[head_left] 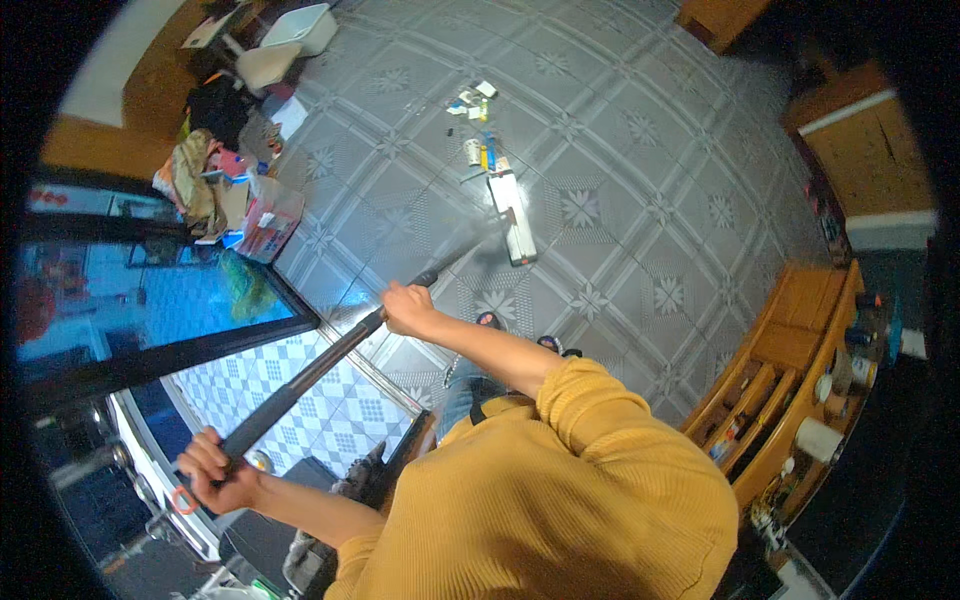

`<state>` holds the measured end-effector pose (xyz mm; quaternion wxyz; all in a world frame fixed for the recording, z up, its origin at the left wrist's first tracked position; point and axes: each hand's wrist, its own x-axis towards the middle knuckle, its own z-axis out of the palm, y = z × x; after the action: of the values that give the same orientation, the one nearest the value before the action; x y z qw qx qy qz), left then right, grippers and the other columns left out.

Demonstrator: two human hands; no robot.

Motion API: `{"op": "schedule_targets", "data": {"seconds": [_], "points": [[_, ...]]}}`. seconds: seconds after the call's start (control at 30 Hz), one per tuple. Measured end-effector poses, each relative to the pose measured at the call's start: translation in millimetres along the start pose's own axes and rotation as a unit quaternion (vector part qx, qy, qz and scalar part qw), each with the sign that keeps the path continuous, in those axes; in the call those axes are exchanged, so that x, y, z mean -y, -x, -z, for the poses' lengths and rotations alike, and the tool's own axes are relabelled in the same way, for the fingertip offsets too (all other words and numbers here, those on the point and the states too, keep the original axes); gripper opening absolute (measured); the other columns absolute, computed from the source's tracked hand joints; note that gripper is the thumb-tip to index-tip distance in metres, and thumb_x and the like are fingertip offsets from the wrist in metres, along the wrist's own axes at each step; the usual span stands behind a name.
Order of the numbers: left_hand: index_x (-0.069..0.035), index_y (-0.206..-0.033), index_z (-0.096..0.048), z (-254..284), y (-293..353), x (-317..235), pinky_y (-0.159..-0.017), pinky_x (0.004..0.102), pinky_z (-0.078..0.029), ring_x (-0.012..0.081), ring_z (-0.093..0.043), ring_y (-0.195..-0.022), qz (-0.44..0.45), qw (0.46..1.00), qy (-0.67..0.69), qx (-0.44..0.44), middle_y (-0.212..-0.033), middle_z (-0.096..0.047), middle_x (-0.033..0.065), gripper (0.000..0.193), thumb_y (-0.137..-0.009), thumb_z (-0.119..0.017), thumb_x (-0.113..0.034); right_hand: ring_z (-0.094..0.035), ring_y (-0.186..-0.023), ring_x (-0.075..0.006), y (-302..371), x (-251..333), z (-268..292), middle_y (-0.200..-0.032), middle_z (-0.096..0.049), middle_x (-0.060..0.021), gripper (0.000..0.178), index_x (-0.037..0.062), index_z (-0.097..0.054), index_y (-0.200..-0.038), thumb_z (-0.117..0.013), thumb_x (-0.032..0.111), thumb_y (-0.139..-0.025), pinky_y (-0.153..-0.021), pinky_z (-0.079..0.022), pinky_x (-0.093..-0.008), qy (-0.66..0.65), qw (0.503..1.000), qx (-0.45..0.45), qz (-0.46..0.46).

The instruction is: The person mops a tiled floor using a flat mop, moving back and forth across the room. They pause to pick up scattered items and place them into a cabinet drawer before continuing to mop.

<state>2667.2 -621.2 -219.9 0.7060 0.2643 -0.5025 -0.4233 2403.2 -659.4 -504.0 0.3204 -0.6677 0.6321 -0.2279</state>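
I hold a flat-headed mop (300, 385) by its long dark handle, which slants from the lower left up to the middle. Near its upper end, my left hand (218, 470) is closed round the grip. Farther down the handle, my right hand (408, 308) is wrapped round it, close to a dark collar. The white, narrow mop head (512, 222) rests on the grey tiled floor. Just beyond it lie a patterned paper cup (472, 151), blue and yellow scraps (488, 150) and a heap of small litter (470, 104).
To the left stand bags and boxes (235, 195) beside a dark-framed glass door (170, 290). A raised sill (370, 370) borders a blue-and-white tiled floor. On the right is a wooden cabinet (790, 330) with open drawers. Far left sits a white tub (305, 30).
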Motion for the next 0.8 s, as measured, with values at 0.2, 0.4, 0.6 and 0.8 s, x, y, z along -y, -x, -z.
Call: {"op": "schedule_targets", "data": {"seconds": [0.2, 0.4, 0.6, 0.8], "points": [[-0.015, -0.061, -0.036, -12, -42, -49, -0.07, 0.0322, -0.031, 0.013, -0.038, -0.057, 0.036, 0.984, 0.152, 0.09, -0.052, -0.038, -0.0014, 0.025, -0.079, -0.051, -0.009, -0.065, -0.075, -0.0378, 73, 25, 51, -0.091, -0.061, -0.0183, 0.02, 0.0039, -0.061, -0.08, -0.068, 0.023, -0.075, -0.067, -0.05, -0.0476, -0.026, 0.998, -0.051, 0.012], [-0.013, -0.067, -0.04, -99, -6, 76, -0.077, 0.0354, -0.032, 0.0167, -0.043, -0.067, 0.24, 0.93, 0.149, 0.233, -0.06, -0.043, 0.0014, 0.02, -0.081, -0.055, -0.012, -0.065, -0.083, -0.0373, 201, -93, 97, -0.095, -0.062, -0.0183, 0.02, 0.0059, -0.064, -0.088, -0.063, 0.023, -0.077, -0.07, -0.051, -0.0492, 0.014, 0.972, -0.046, -0.232], [-0.01, -0.074, -0.046, -257, 186, 206, -0.089, 0.0404, -0.033, 0.0215, -0.048, -0.079, 0.482, 0.843, 0.089, 0.222, -0.071, -0.049, 0.0052, 0.017, -0.085, -0.058, -0.014, -0.064, -0.086, -0.0391, 405, -273, 83, -0.094, -0.063, -0.0184, 0.023, 0.0054, -0.065, -0.09, -0.061, 0.026, -0.08, -0.071, -0.052, -0.0493, 0.047, 0.874, -0.082, -0.477], [-0.007, -0.081, -0.052, -344, 364, 221, -0.102, 0.0454, -0.034, 0.0264, -0.054, -0.091, 0.58, 0.705, 0.124, 0.39, -0.081, -0.055, 0.0091, 0.015, -0.089, -0.061, -0.017, -0.06, -0.097, -0.0388, 580, -375, 23, -0.104, -0.06, -0.0171, 0.021, 0.0082, -0.065, -0.094, -0.068, 0.018, -0.075, -0.076, -0.051, -0.048, -0.009, 0.795, -0.16, -0.585]]}}
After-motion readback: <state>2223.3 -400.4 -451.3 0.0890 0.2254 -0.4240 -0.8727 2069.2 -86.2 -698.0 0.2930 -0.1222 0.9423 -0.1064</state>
